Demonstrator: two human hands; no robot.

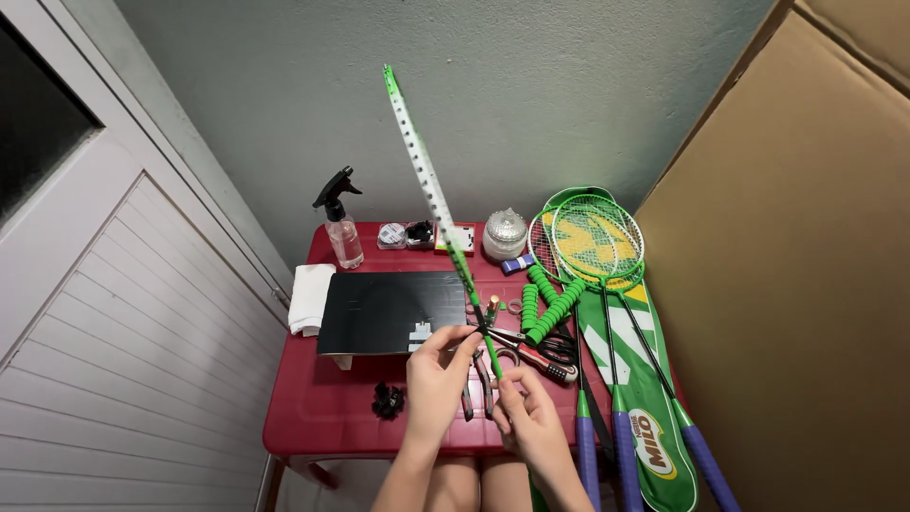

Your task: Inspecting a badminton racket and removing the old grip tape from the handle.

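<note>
steadying the racket frame (431, 190) edge-on toward 11 o'clock, left hand (438, 377) and right hand (527, 415) both pinch its green shaft (492, 360); keep grips close, pliers (477, 391) at 6 o'clock.

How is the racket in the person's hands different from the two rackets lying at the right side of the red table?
The held racket stands tilted upward, seen edge-on, gripped at its shaft by the left hand and right hand; the two lying rackets rest flat, untouched. The lying rackets plainly show strings and purple handles; on the held racket neither can be made out. All have green frames.
</note>
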